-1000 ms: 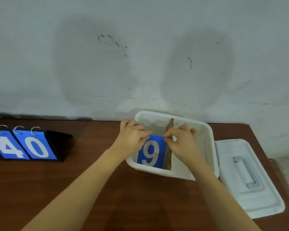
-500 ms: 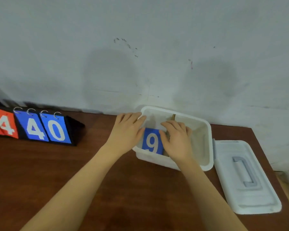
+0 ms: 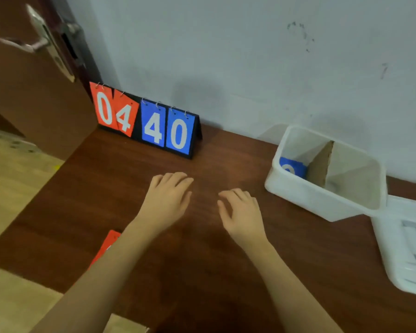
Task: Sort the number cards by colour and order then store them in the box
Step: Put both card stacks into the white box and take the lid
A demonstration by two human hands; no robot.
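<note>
Head view. Both of the person's hands are held over the brown wooden desk (image 3: 226,272), palms down and holding nothing. The left hand (image 3: 168,200) has its fingers (image 3: 178,180) loosely extended and close together; the right hand (image 3: 241,212) has its fingers (image 3: 238,194) relaxed and slightly spread, thumb out to the side. Whether either hand touches the desk surface cannot be told.

The white box (image 3: 322,198) stands at the right of the desk near the wall, well apart from both hands. A brown cardboard divider (image 3: 321,164) splits it into two compartments. A blue number card (image 3: 292,167) stands in the left compartment, against the near left wall; only its upper part shows above the rim, and the digit cannot be read fully.

The white lid (image 3: 404,246), with a grey handle, lies flat on the desk just beside the box, at the right edge.

At the back left of the desk a black flip scoreboard (image 3: 195,131) stands against the wall. It shows two red cards (image 3: 115,114) reading 0 and 4, the second hanging askew, and two blue cards (image 3: 166,131) reading 4 and 0, all hung from metal rings.

A loose red card (image 3: 108,246) lies on the desk beside the left forearm, partly hidden by it.

A brown door with a metal handle (image 3: 31,44) stands at upper left.
</note>
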